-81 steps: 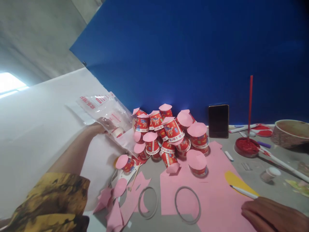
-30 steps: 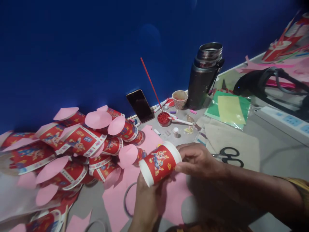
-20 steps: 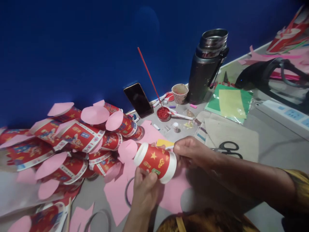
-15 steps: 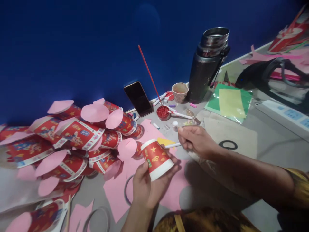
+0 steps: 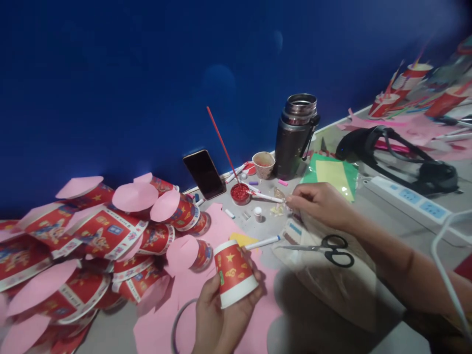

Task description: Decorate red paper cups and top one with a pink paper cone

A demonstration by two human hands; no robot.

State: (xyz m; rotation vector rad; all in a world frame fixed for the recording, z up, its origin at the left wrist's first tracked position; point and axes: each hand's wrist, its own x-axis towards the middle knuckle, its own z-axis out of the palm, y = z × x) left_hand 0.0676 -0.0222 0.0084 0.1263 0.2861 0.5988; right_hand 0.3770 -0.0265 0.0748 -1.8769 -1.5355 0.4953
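A red paper cup (image 5: 234, 270) with gold stars and a white rim is held in my left hand (image 5: 224, 314), its rim tilted down to the right. Behind the cup, a white marker with a blue end (image 5: 263, 242) sticks out to the right. My right hand (image 5: 317, 199) is closed, its fingertips pinched at the end of a white stick (image 5: 267, 196). The stick's red-stained other end reaches the small dish of red paste (image 5: 240, 192), in which a thin red stick (image 5: 221, 140) stands.
Red cups with pink paper discs (image 5: 110, 233) crowd the left. Black scissors (image 5: 337, 250) lie below my right forearm. A phone (image 5: 205, 173), a paper cup (image 5: 263, 164) and an open flask (image 5: 296, 137) stand by the blue wall. A power strip (image 5: 409, 196) lies right.
My right hand has left the marker and moved up and right to the white stick. The view has shifted, and the scissors now show more fully. The cup stays in my left hand.
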